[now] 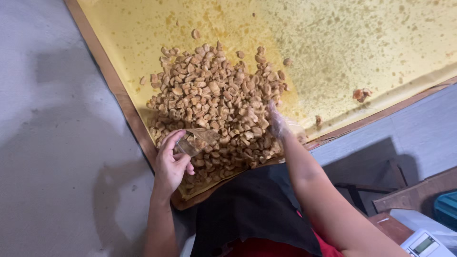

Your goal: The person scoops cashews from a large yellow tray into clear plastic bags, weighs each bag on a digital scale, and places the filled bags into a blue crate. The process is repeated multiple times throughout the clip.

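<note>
- A heap of fried, golden-brown snack pieces (216, 104) covers the near corner of a yellow, oil-spotted sheet (362, 43) on a wood-edged tray (107, 76) — the heap runs from my body outward, just ahead of both hands.
- My left hand (172, 164) pinches a small clear plastic bag (197, 141), its mouth turned toward the heap's near-left edge, touching the pieces.
- My right hand (284, 124), in a thin clear glove, rests on the heap's right flank, fingers loosely curled; whether it holds any pieces I cannot tell.
- The bag lies left of my right hand — heap between them.
- Stray pieces (362, 94) sit well apart; a scale (425, 243) shows at lower right.
</note>
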